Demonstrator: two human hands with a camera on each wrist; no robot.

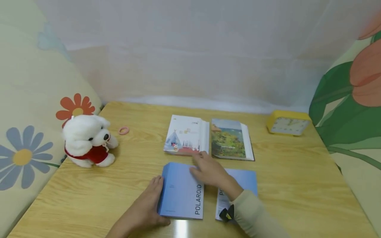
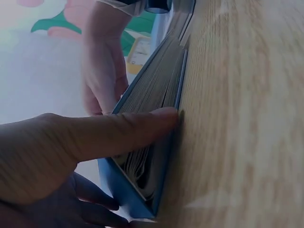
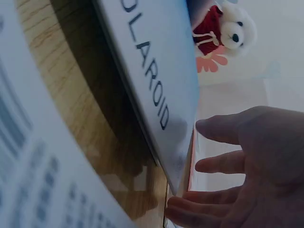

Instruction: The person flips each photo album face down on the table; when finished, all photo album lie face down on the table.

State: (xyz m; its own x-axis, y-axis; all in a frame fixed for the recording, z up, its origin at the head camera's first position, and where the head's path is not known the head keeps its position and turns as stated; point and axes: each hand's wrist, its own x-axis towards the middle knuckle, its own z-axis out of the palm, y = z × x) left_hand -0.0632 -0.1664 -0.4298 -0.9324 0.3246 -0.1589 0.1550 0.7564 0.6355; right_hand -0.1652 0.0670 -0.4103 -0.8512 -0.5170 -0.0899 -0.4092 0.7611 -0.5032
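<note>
A blue photo album (image 1: 181,193) marked POLAROID lies on the wooden table, spine to the left. My left hand (image 1: 147,203) holds its lower left corner, fingers along the spine; in the left wrist view the thumb (image 2: 128,133) lies across the page edges. Over the album's upper right corner is my right hand (image 1: 209,168), fingers extended and spread, with fingertips (image 3: 178,209) right at the top edge in the right wrist view. A second blue album (image 1: 245,180) lies to the right, partly hidden under the right forearm.
Behind lie a white album with a tent picture (image 1: 186,132) and an album with a landscape cover (image 1: 227,138). A white plush dog (image 1: 89,140) in red sits at left, beside a pink ring (image 1: 123,130). A yellow clock (image 1: 288,123) stands at back right.
</note>
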